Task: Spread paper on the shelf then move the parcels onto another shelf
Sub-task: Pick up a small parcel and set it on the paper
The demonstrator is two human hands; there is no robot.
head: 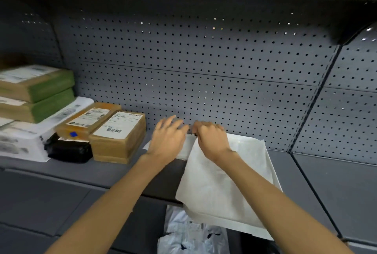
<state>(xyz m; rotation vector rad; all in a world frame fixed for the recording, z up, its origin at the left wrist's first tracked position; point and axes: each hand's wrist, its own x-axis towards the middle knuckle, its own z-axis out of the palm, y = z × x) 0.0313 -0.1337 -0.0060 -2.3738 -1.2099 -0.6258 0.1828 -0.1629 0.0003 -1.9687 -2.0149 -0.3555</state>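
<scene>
On the grey shelf [114, 172], centre-right, a white paper sheet [222, 184] lies partly folded, its front edge hanging over the shelf lip. Right hand [212, 141] pinches the sheet's far corner near the pegboard back wall [204, 70], grip clamped on paper. Left hand [167, 137] rests flat, fingers spread apart, on the paper's left flap. Parcels to the left: two brown boxes [118, 139] side by side, black pouch [69, 149] in front, green-edged stack [36, 94] on a white package [22, 141].
</scene>
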